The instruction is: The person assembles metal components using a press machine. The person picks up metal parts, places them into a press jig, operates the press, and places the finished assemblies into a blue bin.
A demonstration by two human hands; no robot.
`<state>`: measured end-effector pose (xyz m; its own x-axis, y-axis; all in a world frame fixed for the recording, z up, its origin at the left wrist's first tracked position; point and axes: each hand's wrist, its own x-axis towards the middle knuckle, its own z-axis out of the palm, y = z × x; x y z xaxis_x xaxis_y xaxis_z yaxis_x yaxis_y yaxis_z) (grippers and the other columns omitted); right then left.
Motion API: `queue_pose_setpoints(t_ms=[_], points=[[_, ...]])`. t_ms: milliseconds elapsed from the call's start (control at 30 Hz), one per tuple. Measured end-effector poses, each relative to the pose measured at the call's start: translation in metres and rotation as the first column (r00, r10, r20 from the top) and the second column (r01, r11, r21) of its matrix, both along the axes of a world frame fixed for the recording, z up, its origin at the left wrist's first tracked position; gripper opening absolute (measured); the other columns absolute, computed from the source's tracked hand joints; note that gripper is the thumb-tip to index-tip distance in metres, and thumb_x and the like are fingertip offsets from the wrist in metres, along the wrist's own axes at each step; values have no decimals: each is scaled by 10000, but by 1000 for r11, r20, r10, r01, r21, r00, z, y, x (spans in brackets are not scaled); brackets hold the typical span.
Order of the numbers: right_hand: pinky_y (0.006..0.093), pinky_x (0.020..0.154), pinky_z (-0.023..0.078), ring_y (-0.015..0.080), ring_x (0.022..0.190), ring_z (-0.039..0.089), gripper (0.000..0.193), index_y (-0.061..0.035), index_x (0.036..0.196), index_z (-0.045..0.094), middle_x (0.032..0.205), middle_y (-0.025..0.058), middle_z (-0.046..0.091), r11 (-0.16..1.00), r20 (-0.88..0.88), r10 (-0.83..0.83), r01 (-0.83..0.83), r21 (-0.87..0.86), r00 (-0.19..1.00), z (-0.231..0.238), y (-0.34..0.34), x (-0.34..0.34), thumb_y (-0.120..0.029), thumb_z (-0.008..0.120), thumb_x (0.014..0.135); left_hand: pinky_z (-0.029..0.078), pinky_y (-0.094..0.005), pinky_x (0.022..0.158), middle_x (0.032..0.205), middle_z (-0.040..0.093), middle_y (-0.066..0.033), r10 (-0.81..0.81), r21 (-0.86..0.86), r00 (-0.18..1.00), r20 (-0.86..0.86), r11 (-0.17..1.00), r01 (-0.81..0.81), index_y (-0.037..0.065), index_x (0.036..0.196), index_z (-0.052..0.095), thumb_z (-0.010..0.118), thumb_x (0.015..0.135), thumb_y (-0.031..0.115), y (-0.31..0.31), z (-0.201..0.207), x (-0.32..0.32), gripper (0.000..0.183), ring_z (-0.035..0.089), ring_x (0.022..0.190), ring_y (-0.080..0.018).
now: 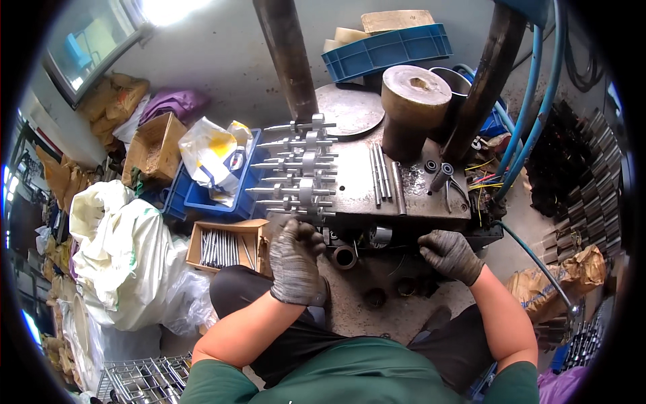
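Both hands wear grey, dirty work gloves. My left hand [295,262] is curled just below the near end of a row of metal shafts with round rotor cores [307,190], along the left edge of a steel press table [350,192]. Whether its fingers hold anything is hidden. My right hand [452,257] is closed in front of the table's near right edge, and what it may grip cannot be made out. Between the hands, under the table edge, are a shiny metal cylinder [381,235] and a dark ring [344,257]. Thin bare rods [380,172] lie on the table.
Pliers [452,192] and small bearings [431,165] lie at the table's right. A thick steel block [412,111] stands behind, between two posts. A cardboard box of rods [222,248], a blue crate [208,195] and white sacks [124,249] crowd the left. Blue hoses [538,101] hang right.
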<state>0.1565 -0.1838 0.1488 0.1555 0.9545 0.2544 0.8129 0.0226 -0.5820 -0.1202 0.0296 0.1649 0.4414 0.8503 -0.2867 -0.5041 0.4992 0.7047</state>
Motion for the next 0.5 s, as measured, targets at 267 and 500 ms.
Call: queue_pose_setpoints(t_ms=[267, 500], points=[[438, 808, 582, 402, 903, 716, 232, -1, 1111, 724, 958, 210, 722, 995, -111, -91, 94, 29, 990, 9, 29, -8, -129, 709, 919, 596, -393, 802, 1076, 682, -140, 166, 796, 779, -605, 160, 584, 48, 1259, 642, 752, 935, 165, -16, -42, 77, 362, 713, 912, -305], [396, 824, 582, 345, 894, 740, 238, 10, 1127, 730, 971, 213, 739, 996, -260, -92, 93, -8, 961, 9, 29, -10, -124, 714, 930, 562, -472, 915, 1183, 646, -190, 431, 503, 458, -778, -11, 864, 87, 1160, 688, 752, 859, 180, 11, -26, 115, 321, 652, 1051, -375]])
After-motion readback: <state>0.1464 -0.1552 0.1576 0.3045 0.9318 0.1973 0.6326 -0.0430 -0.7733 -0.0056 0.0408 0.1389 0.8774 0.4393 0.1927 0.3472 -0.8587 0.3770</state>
